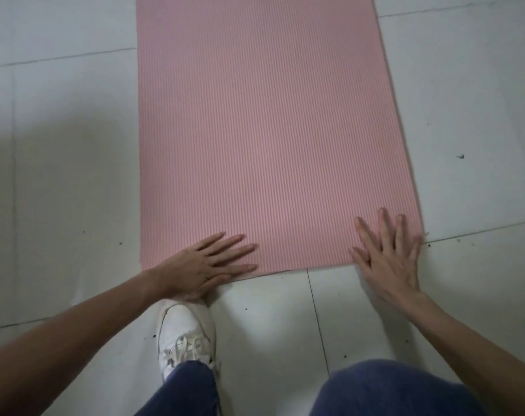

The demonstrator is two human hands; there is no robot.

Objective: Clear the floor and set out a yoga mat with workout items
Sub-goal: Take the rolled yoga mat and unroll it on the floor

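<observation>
The pink ribbed foam yoga mat (270, 130) lies flat on the white tiled floor (60, 175). The left hand (207, 265) and right hand (387, 253), both open, press its near corners, likely to stop curling.

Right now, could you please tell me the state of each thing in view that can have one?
yoga mat: unrolled, flat on the floor.
left hand: open, palm down on the mat's near left corner.
right hand: open, fingers spread, on the near right corner.
white shoe: laced, on the tiles.
</observation>
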